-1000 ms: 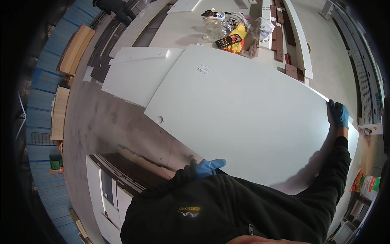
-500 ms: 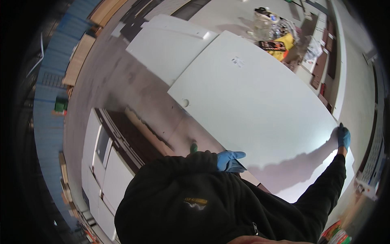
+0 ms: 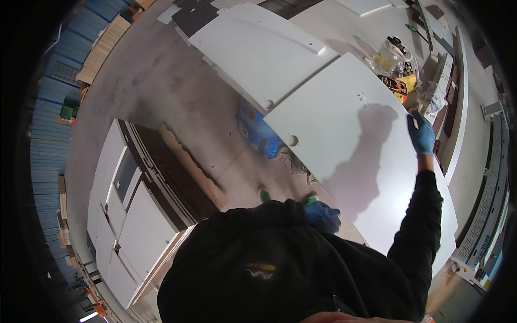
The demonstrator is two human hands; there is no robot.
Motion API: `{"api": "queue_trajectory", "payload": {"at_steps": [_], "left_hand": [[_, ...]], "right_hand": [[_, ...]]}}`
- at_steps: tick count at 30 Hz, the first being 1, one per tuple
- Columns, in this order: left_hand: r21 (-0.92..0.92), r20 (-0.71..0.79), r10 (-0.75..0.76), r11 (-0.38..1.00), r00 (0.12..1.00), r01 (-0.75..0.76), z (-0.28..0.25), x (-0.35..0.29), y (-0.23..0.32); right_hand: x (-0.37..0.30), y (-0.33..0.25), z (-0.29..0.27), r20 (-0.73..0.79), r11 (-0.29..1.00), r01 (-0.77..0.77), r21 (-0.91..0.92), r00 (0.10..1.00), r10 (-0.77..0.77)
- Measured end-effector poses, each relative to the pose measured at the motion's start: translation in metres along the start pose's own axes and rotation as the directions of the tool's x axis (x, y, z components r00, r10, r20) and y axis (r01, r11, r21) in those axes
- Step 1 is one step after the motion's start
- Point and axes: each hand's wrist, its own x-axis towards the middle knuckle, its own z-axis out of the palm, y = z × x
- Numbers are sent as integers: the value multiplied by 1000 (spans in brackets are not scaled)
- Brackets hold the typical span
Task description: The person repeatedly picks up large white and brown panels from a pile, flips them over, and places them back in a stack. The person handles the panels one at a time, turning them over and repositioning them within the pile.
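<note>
A large white panel [image 3: 328, 134] lies flat in front of me, with a round hole near its left edge and a small label toward its far right side. My right hand [image 3: 422, 135], in a blue glove, is at the panel's right edge with its fingers bent. A small pale spot shows between thumb and fingers, too small to name. Close to my body, beside the panel's near left edge, my left hand [image 3: 323, 217] is curled into a fist in a blue glove. Whatever it may hold is hidden.
Another white panel [image 3: 258, 51] lies beyond. A stack of panels [image 3: 142, 188] stands at my left. Bottles [image 3: 392, 58], a yellow package [image 3: 409, 82] and plastic wrap [image 3: 432, 98] sit past the panel's right edge. A blue bag-like thing [image 3: 256, 129] shows under the panel.
My right hand has moved away from me along the panel's right edge, nearer the label. My left hand has gone from stretched fingers to a fist. The whole view has shifted.
</note>
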Motion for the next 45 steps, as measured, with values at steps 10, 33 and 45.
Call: {"api": "queue_trajectory", "payload": {"at_steps": [10, 33, 45], "left_hand": [[856, -472, 801, 516, 368, -25, 14, -317, 37], [766, -617, 712, 641, -335, -50, -21, -320, -22], [632, -521, 850, 323, 78, 704, -43, -335, 7]], "right_hand": [[146, -208, 181, 97, 971, 215, 107, 969, -226], [268, -304, 289, 434, 923, 382, -43, 839, -327], [227, -307, 255, 235, 974, 142, 175, 955, -182]]}}
